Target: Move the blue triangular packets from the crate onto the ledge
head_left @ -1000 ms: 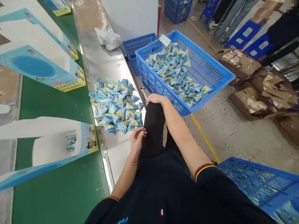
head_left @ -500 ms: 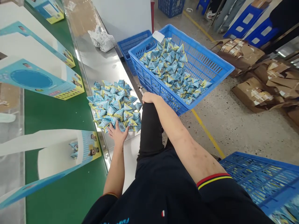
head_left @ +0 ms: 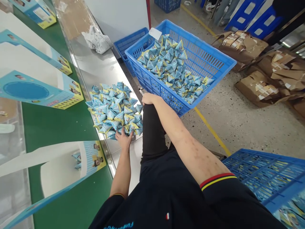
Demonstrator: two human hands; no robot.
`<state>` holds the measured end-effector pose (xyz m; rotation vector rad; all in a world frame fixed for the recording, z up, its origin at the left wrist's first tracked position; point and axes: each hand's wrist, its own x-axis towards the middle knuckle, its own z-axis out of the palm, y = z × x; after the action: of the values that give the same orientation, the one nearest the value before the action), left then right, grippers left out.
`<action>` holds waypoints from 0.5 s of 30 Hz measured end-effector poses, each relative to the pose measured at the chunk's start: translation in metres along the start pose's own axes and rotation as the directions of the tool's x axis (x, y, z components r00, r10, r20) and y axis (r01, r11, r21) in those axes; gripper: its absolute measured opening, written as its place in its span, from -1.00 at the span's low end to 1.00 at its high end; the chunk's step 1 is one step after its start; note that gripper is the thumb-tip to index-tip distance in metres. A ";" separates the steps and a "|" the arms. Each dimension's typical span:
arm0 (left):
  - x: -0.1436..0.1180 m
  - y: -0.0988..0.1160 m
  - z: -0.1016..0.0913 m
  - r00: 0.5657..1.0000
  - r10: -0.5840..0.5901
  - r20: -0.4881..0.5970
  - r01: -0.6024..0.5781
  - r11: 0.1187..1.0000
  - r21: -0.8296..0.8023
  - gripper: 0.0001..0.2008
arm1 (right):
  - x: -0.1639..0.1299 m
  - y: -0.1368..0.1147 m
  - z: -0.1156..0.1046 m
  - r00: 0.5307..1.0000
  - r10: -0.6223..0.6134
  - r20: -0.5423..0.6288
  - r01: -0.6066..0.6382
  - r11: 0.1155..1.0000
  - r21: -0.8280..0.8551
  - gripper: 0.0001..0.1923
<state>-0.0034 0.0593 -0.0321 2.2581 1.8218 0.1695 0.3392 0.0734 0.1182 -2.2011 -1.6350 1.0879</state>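
Observation:
My left hand [head_left: 124, 139] is at the near edge of a heap of small pyramid-shaped snack packets [head_left: 114, 106], blue with yellow edges, on the steel ledge. Its fingers are spread and touch the nearest packets without gripping one. My right hand [head_left: 148, 98] rests on my knee, fingers together and curled over it, with no object visible in it. Left of the heap, on a green conveyor belt [head_left: 53, 127], stands an open printed carton [head_left: 91, 156]. A few packets [head_left: 77, 160] show inside it.
Beyond my knee a blue plastic crate [head_left: 205, 51] holds many similar packets. Another crate [head_left: 267, 178] stands at lower right. More cartons [head_left: 40, 92] line the belt. A crumpled striped cloth [head_left: 97, 40] lies up the ledge. Brown bags of cardboard [head_left: 257, 87] sit on the floor.
The view has shifted slightly. My left hand has moved a little right along the near edge of the heap, its fingers drawn closer in. My right hand stays on the knee.

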 end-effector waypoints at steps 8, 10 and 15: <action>0.000 -0.007 0.000 0.999 0.017 -0.046 -0.017 1.000 -0.001 -0.45 | 0.005 0.007 0.002 0.999 -0.020 -0.033 0.021 1.000 0.021 -0.69; -0.002 -0.010 0.001 0.997 0.018 -0.069 -0.019 1.000 -0.023 -0.57 | 0.007 0.008 0.002 0.999 -0.021 -0.039 0.022 0.999 0.027 -0.71; -0.014 -0.017 0.004 0.989 0.083 -0.121 -0.091 0.994 -0.059 -0.62 | 0.012 0.011 0.004 0.998 -0.027 -0.048 0.029 0.999 0.035 -0.69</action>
<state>-0.0219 0.0481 -0.0396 2.3294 1.7473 0.3795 0.3459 0.0788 0.1044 -2.1582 -1.6089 1.0411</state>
